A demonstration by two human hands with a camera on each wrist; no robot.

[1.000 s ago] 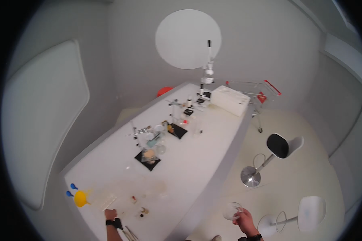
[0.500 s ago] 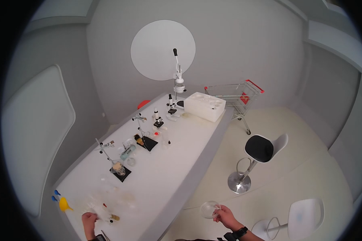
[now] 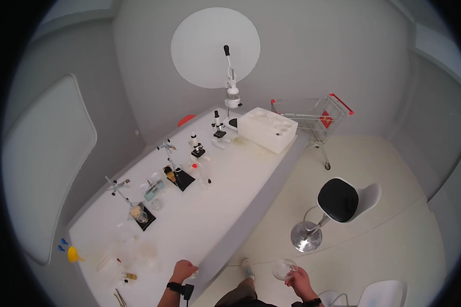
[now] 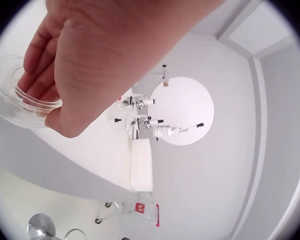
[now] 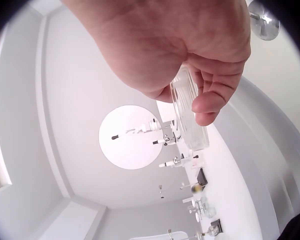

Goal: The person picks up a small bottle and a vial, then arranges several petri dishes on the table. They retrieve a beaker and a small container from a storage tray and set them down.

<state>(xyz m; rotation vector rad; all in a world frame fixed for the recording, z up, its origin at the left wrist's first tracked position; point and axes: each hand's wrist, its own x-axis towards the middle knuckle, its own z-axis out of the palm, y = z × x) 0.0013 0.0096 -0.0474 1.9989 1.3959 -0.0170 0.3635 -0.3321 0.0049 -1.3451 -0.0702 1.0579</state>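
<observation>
My left hand (image 3: pixel 183 270) is over the table's front edge in the head view. In the left wrist view its thumb and fingers grip a clear round petri dish (image 4: pixel 27 112) by the rim. Out beyond the table edge, over the floor, my right hand (image 3: pixel 299 282) holds another clear petri dish (image 3: pixel 283 269). The right wrist view shows this dish edge-on, with ridged layers along its side (image 5: pixel 190 112), between thumb and fingers. A clear gap separates the two hands.
On the white table (image 3: pixel 225 204) stand two microscopes (image 3: pixel 196 149), clamp stands (image 3: pixel 170 153), a white foam box (image 3: pixel 267 129) and a white lever press (image 3: pixel 231 97). A yellow funnel (image 3: pixel 74 254), tweezers (image 3: pixel 120 298) and small vials (image 3: pixel 131 276) lie at the near left. A stool (image 3: pixel 338 199) stands right.
My left hand has moved right, from the small items at the table's left end to the front edge, and now holds a petri dish. The right hand keeps its petri dish throughout.
</observation>
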